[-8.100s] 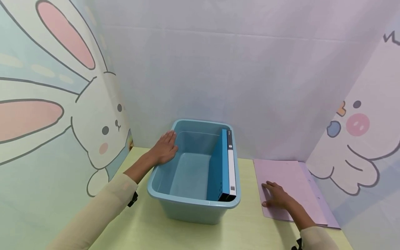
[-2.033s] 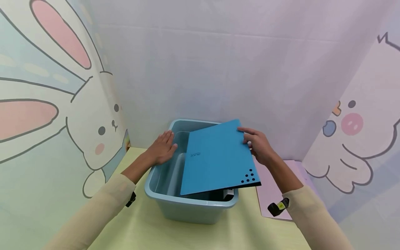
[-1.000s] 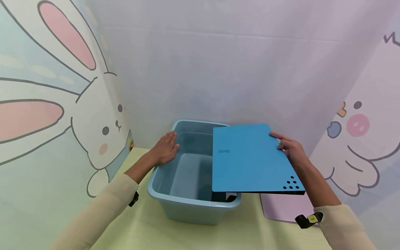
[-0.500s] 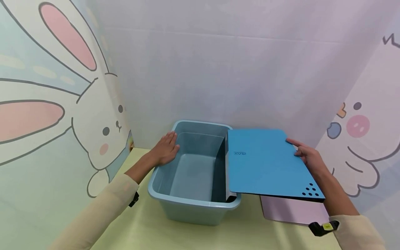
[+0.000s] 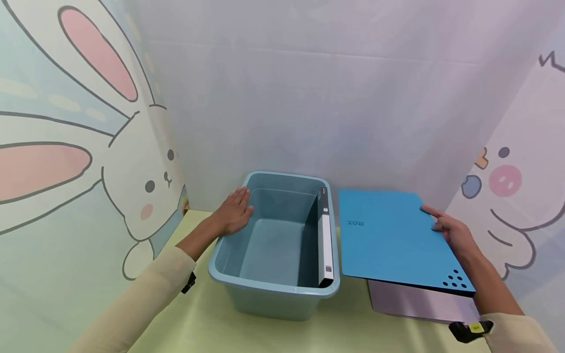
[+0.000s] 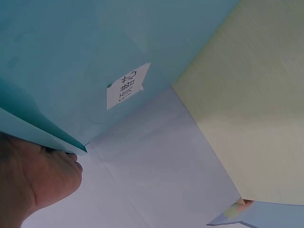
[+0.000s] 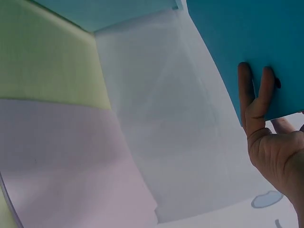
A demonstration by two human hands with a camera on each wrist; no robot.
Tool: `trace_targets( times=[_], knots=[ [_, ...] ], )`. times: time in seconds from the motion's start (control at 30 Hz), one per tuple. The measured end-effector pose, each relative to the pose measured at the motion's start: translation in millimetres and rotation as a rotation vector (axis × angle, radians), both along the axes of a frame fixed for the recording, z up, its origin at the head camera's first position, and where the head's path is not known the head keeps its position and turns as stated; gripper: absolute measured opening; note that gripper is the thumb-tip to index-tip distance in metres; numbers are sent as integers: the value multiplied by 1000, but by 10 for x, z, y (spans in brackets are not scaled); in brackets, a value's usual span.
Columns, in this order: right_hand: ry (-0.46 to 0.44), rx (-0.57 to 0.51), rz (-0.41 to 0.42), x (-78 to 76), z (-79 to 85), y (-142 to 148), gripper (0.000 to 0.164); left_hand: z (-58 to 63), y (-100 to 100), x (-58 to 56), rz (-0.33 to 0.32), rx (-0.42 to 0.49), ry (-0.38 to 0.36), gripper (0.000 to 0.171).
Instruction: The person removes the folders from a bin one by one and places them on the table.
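- Currently, blue folder (image 5: 393,240) is up off the desk (image 5: 212,323), right of the tub, held face-up over the lilac folder. Black dots at its near right corner.
- Right hand (image 5: 461,238) pinches it by the right edge, toward the back; two fingers lie straight against its lower face.
- Handling, my guess: stiff board, fairly light, smooth so it may slip. One-edge hold leaves the left side unsupported and could twist. Better bite: mid-edge, thumb on top, fingers spread under. Covers might spread if only one is caught.
- Lilac folder (image 5: 419,301) lies flat on the desk underneath, apart from it.
- Blue tub (image 5: 273,301): black-and-white file (image 5: 325,245) stands on edge along its right wall.
- Left hand (image 5: 231,213) rests on the tub's left rim, fingers straight, no folder in it.
- Pale curtain (image 5: 287,113) behind everything.
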State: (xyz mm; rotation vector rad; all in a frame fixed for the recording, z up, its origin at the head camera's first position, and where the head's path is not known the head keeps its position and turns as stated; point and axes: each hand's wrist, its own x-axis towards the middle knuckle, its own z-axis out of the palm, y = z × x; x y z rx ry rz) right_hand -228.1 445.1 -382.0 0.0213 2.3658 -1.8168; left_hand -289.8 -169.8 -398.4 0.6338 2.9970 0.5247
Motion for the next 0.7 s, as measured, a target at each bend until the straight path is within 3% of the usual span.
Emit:
trace_targets(
  times=[0.17, 0.3, 0.5, 0.7],
  knots=[
    [-35, -54, -39, 0, -118, 54, 66, 10, -12, 12, 7, 2, 5, 71],
    [-28, -89, -24, -15, -247, 81, 65, 13, -21, 16, 4, 6, 6, 71],
    [-37, -15, 24, -43, -451, 87, 67, 13, -28, 21, 2, 13, 0, 70],
    [-26, 108, 9, -47, -647, 85, 64, -9, -19, 0, -2, 8, 3, 71]
  ],
)
